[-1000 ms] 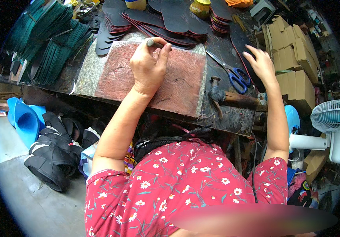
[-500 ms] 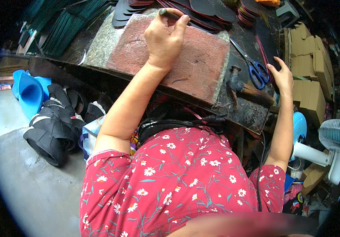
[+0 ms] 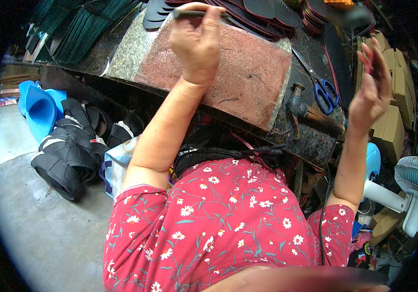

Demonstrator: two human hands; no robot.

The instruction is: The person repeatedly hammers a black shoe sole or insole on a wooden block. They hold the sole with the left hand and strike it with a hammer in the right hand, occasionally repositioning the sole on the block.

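My left hand (image 3: 196, 51) is closed round a dark, rod-like tool (image 3: 192, 14), above the far left part of a worn reddish mat (image 3: 218, 73). Its working end is hidden. Raised off the right side of the bench, my right hand (image 3: 370, 95) has its fingers pointing up and blurred by motion. A thin reddish patch shows by the thumb; whether it is something held cannot be made out. Closest to that hand on the bench are blue-handled scissors (image 3: 325, 96), a hammer (image 3: 316, 117) and a dark, red-edged flat piece (image 3: 333, 61).
Stacks of dark sole-shaped pieces (image 3: 267, 12) lie along the bench's far side. Green strands (image 3: 80, 34) hang at the left. Black rolled pieces (image 3: 65, 151) and a blue foam piece (image 3: 41, 107) lie on the floor. Cardboard boxes (image 3: 389, 131) and a fan (image 3: 409, 170) stand right.
My right hand has lifted away from the red-edged pieces, up and to the right. My left hand has turned, the dark tool still in it. The whole view has shifted slightly.
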